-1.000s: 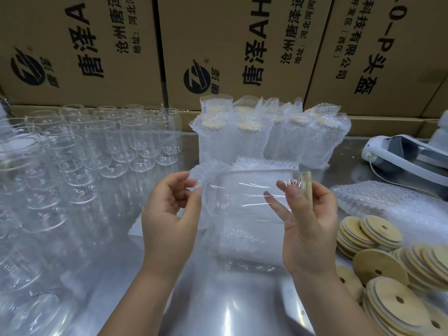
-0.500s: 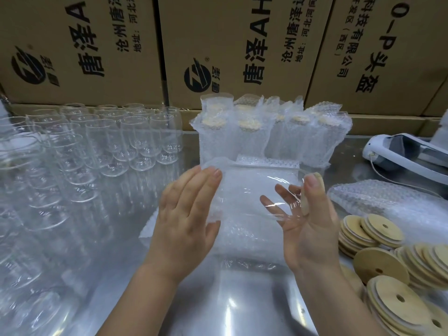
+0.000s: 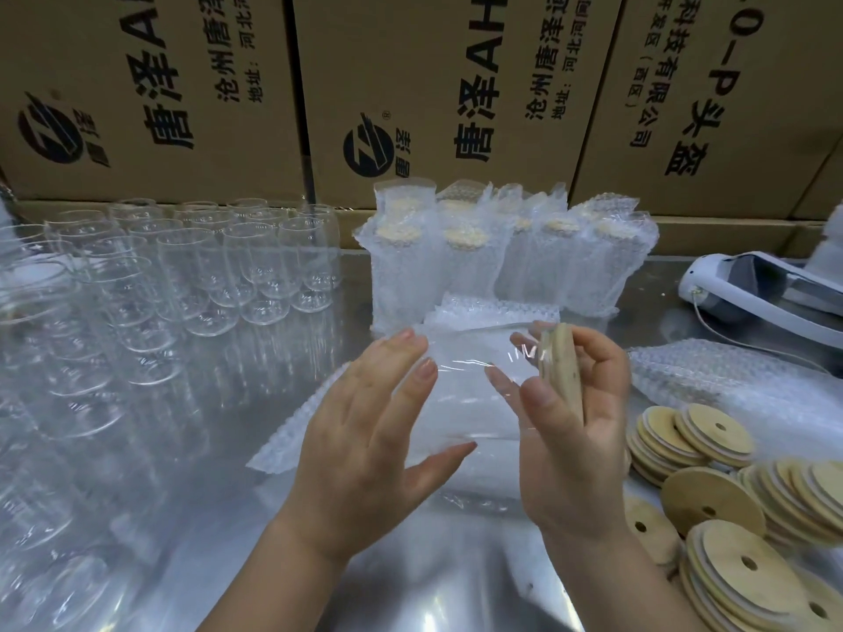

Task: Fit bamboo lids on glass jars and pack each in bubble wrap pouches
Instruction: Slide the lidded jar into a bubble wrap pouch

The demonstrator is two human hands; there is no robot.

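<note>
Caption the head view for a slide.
Sideways clear glass jar with round bamboo lid, held between left hand and right hand.

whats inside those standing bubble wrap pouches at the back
Pale bamboo lids show through the wrap near the tops of the standing pouches. Below them the bubbles blur everything, so the glass cannot be made out.

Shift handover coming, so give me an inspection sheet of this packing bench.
Surface: shiny metal table, reflective.
Job's things: lidded jar held sideways between both hands; bare jars left; wrapped jars at back; bamboo lids and bubble pouches right.
Clutter: white device far right.
Hands: left hand rests straight fingers on jar's base end; right hand grips its lid end.
Cables: thin cord from the device.
Surroundings: printed cardboard boxes behind.
</note>
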